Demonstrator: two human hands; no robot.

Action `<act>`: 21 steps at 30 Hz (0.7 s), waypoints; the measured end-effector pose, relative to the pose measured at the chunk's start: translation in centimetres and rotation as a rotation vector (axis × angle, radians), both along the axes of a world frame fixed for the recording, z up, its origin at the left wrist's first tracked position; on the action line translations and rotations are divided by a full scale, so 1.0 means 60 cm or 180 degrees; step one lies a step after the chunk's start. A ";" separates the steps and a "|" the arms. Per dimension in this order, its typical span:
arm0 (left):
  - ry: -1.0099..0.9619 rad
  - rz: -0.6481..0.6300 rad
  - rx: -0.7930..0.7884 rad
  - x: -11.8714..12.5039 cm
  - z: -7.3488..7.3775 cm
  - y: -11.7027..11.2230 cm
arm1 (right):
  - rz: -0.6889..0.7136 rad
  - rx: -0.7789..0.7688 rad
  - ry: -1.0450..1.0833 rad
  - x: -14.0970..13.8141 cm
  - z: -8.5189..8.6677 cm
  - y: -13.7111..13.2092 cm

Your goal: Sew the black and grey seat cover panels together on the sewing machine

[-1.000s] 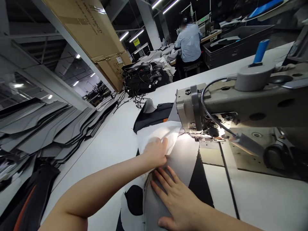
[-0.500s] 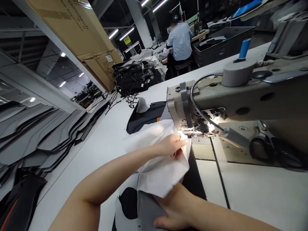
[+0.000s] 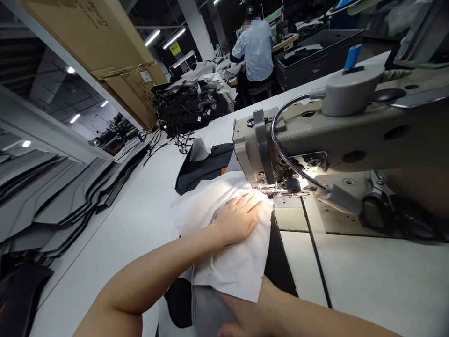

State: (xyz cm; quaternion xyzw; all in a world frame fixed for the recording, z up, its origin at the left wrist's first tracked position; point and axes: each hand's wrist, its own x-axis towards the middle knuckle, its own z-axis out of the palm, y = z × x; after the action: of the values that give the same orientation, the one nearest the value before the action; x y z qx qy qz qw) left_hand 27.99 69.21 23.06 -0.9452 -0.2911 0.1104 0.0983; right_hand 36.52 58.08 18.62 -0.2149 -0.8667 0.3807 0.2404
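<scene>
My left hand (image 3: 237, 219) lies flat, fingers stretched out, on a white fabric piece (image 3: 224, 269) beside the needle area of a sewing machine (image 3: 280, 140). The machine's lamp lights the fingertips. My right hand (image 3: 257, 306) rests low on a grey fabric panel (image 3: 208, 311); its thumb is stretched apart, while its other fingers are largely hidden by the white piece's lower edge. A black fabric strip (image 3: 279, 262) shows right of the white piece. Behind, a dark panel (image 3: 199, 168) with an orange patch lies partly under the white one.
Black-handled scissors (image 3: 380, 201) lie on the machine bed at right. Grey panels are stacked (image 3: 70, 192) along the left. Cardboard boxes (image 3: 101, 42) stand behind. A heap of dark pieces (image 3: 192, 105) lies at the back, near a seated person (image 3: 258, 51) and a grey bin (image 3: 315, 58).
My left hand has gone from bent, gathered fingers at the fabric edge to lying flat on the white piece. That piece is now spread flatter. My right hand stays low beneath its edge.
</scene>
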 end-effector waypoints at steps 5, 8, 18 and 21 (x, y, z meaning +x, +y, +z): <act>0.0412 0.0336 0.0053 0.030 0.010 -0.011 | 0.0018 -0.0030 0.0010 0.001 -0.009 -0.001; 0.0445 0.0386 0.0038 0.050 0.005 -0.006 | -0.0129 0.0111 0.0020 -0.001 -0.009 -0.001; -0.0222 -0.0025 0.0269 -0.005 -0.010 0.003 | -0.0152 0.0297 0.0169 0.034 -0.004 -0.008; -0.0084 0.0075 0.0600 0.006 -0.010 -0.007 | 0.0015 0.0362 0.0079 0.075 0.009 0.002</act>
State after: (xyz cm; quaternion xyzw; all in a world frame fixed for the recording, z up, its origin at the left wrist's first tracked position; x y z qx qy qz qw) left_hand 28.35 68.80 22.45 -0.9296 -0.3126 0.0712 0.1816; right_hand 40.99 58.21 19.19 -0.1941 -0.8843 0.3341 0.2620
